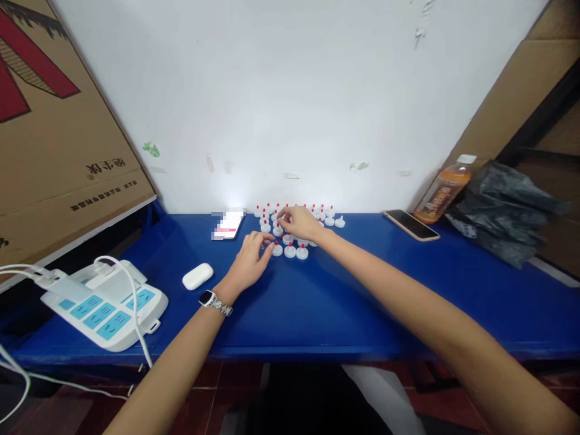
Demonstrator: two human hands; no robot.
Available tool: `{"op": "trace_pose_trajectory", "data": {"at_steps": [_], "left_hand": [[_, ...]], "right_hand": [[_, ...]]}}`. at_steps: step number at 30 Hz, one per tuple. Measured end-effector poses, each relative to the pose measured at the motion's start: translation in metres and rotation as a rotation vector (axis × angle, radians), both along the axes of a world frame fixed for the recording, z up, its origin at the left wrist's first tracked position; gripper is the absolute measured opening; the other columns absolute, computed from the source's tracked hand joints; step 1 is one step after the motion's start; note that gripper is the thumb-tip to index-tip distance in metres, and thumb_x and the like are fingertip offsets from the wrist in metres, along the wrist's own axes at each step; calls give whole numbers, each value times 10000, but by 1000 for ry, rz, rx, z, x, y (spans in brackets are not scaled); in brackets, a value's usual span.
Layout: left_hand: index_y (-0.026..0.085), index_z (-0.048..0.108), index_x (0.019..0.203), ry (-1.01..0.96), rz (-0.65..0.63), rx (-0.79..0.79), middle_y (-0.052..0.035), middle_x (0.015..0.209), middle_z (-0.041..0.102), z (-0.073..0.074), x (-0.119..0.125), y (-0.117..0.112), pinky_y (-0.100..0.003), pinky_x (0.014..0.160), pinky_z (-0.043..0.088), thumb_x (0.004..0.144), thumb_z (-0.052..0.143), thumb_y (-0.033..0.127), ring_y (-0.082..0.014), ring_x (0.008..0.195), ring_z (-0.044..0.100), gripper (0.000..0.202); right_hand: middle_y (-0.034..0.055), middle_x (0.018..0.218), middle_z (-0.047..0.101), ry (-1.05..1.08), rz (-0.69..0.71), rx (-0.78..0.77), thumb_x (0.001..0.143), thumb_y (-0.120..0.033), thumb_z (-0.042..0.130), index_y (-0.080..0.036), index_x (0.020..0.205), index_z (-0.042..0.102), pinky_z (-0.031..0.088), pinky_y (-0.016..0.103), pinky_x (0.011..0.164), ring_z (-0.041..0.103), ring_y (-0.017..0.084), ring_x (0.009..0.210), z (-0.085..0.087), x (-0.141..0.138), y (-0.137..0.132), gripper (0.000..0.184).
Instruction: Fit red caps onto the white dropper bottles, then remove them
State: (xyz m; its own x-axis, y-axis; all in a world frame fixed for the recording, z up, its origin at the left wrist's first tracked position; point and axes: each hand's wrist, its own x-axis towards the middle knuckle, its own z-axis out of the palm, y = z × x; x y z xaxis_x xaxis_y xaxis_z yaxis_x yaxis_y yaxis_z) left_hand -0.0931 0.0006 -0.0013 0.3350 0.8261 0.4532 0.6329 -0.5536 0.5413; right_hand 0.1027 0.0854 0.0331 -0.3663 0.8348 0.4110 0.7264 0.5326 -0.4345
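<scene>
Several white nozzle caps with small red tips (290, 251) stand upright in a cluster on the blue table (362, 290), close to the wall. At the far right of the cluster, one white cap (339, 222) shows no red tip. My right hand (299, 222) reaches over the cluster, its thumb and fingers drawn together above the left-hand caps; whatever lies between the fingertips is too small to make out. My left hand (249, 261) rests at the cluster's front left edge, with thumb and fingers bent and apart, beside the nearest cap (276, 249). Part of the cluster is hidden behind my right hand.
On the left are a white power strip (109, 329) with cables, a white earbud case (198, 276) and a lit phone (232, 223). A dark phone (411, 225), an orange drink bottle (441, 193) and a black plastic bag (498, 211) lie right. A cardboard box (90, 139) stands left.
</scene>
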Motion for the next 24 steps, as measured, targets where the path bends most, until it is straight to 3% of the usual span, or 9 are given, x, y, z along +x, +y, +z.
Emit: {"op": "trace_pose_trajectory", "data": {"at_steps": [3, 5, 8, 11, 14, 17, 21, 24], "left_hand": [[211, 599, 1157, -27, 2, 18, -76, 1099, 598, 7, 2, -4, -379, 857, 482, 999, 460, 370, -217, 998, 552, 264], [210, 611, 1114, -49, -2, 63, -71, 1078, 606, 13, 12, -7, -382, 870, 478, 997, 465, 359, -211, 973, 555, 239], [214, 612, 1044, -36, -88, 138, -62, 1038, 625, 24, 44, -8, -381, 886, 474, 993, 467, 334, -215, 982, 563, 196], [218, 613, 1018, 86, -274, 129, -57, 999, 642, 31, 88, -2, -381, 862, 485, 983, 467, 305, -218, 953, 586, 174], [209, 622, 948, 188, -366, 160, -61, 939, 638, 32, 128, 6, -400, 859, 488, 966, 482, 283, -232, 935, 589, 159], [211, 625, 927, 173, -353, 149, -61, 922, 627, 27, 149, 11, -403, 853, 497, 959, 484, 276, -232, 920, 592, 159], [214, 622, 933, 98, -320, 125, -64, 968, 622, 21, 145, 13, -392, 849, 505, 962, 480, 293, -222, 923, 597, 165], [211, 620, 970, 6, -277, 128, -60, 1000, 631, 24, 130, 12, -380, 868, 500, 961, 499, 308, -210, 929, 602, 156]], "right_hand": [[37, 811, 737, 213, -75, 30, 869, -305, 590, -169, 942, 744, 451, 266, 727, 639, 158, 733, -2, 37, -12, 218], [41, 772, 716, 353, -215, 62, 864, -322, 576, -151, 921, 732, 448, 269, 688, 629, 162, 708, -8, 70, -20, 239], [28, 690, 679, 422, -427, 44, 853, -329, 580, -133, 942, 715, 438, 277, 645, 600, 160, 630, -21, 117, -27, 254], [29, 711, 692, 340, -530, -19, 834, -291, 621, -120, 1057, 696, 448, 275, 673, 617, 163, 656, -31, 145, -26, 291], [41, 765, 717, 252, -540, -89, 847, -268, 628, -117, 1179, 660, 466, 274, 729, 647, 166, 711, -35, 152, -18, 366], [54, 779, 730, 200, -520, -149, 850, -239, 624, -121, 1103, 692, 469, 264, 742, 654, 159, 719, -37, 149, -9, 288], [51, 748, 723, 232, -496, -118, 846, -234, 602, -133, 893, 716, 458, 257, 695, 633, 150, 681, -36, 147, -11, 159], [30, 719, 699, 424, -429, -40, 836, -304, 615, -148, 849, 688, 462, 264, 670, 616, 146, 651, -27, 141, -27, 173]]}}
